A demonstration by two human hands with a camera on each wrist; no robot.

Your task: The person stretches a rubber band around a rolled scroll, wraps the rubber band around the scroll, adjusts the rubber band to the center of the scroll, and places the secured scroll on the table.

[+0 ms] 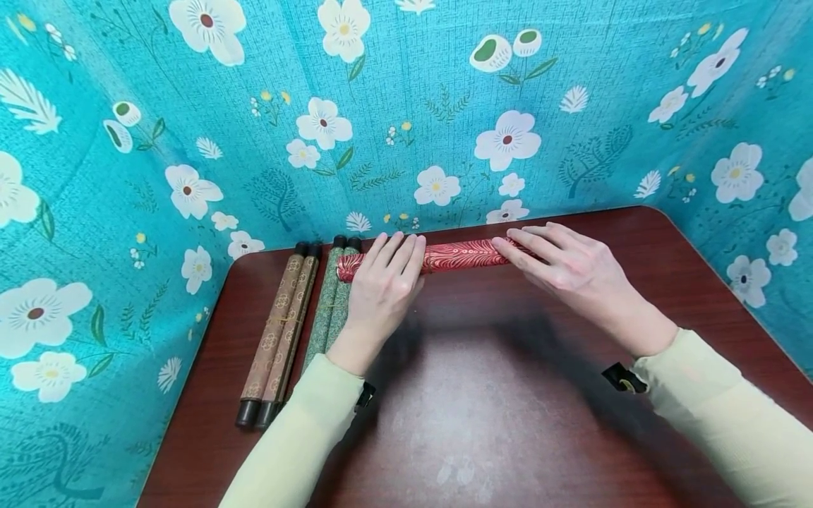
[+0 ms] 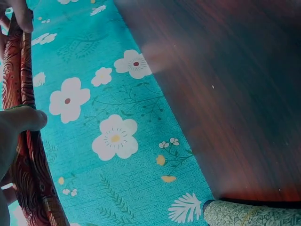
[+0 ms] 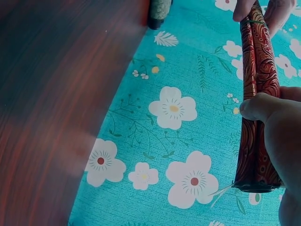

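Both hands hold a red patterned scroll [image 1: 466,255], rolled from both ends into two rolls side by side and lying crosswise. My left hand [image 1: 386,279] grips it near its left end, fingers over the top and thumb [image 2: 29,117] against the underside. Toward the other end, my right hand [image 1: 562,261] grips it the same way, its thumb [image 3: 258,107] across the two rolls. A thin green cord shows round the scroll near the left hand. The scroll's left end overlaps a green scroll [image 1: 332,296] in the head view; the left forearm hides that one's lower part.
A brown scroll [image 1: 279,317] with dark end knobs lies left of the green one on the dark red wooden table [image 1: 483,409]. Blue flowered cloth [image 1: 394,141] hangs behind the table and along both sides.
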